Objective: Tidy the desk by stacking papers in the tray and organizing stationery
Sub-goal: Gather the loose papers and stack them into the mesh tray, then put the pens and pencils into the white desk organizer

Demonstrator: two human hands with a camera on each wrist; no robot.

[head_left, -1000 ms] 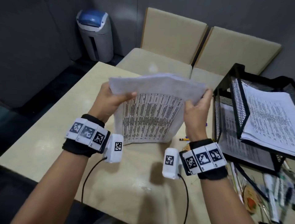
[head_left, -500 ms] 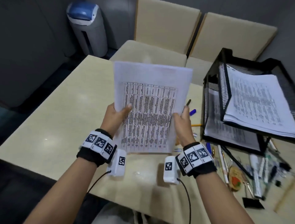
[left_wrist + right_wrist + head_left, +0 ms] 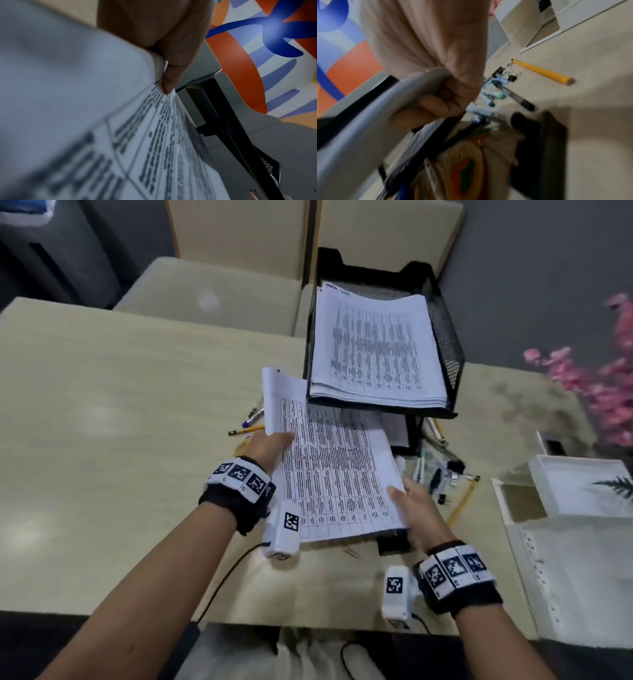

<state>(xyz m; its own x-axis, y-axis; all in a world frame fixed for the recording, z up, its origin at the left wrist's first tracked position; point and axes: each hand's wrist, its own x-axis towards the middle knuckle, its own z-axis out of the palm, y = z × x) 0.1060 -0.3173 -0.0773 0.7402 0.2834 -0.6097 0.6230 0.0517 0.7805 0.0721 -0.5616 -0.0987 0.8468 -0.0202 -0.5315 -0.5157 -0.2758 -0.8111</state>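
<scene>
A sheaf of printed papers lies tilted above the desk, its far edge reaching under the upper tier of the black mesh tray. My left hand grips the sheaf's left edge, thumb on top. My right hand holds the near right corner, fingers curled beneath. The tray's upper tier holds a thick paper stack. Loose stationery lies on the desk right of the sheaf: pens, markers, binder clips and a yellow pencil.
More pencils and a pen lie left of the tray. A white box and white sheets sit at the right, with pink flowers behind. Beige chairs stand beyond the desk. A black object lies under the sheaf's near corner.
The sheaf went from upright in front of me to tilted flat and moved right toward the tray. Both hands moved right with it, keeping their hold.
</scene>
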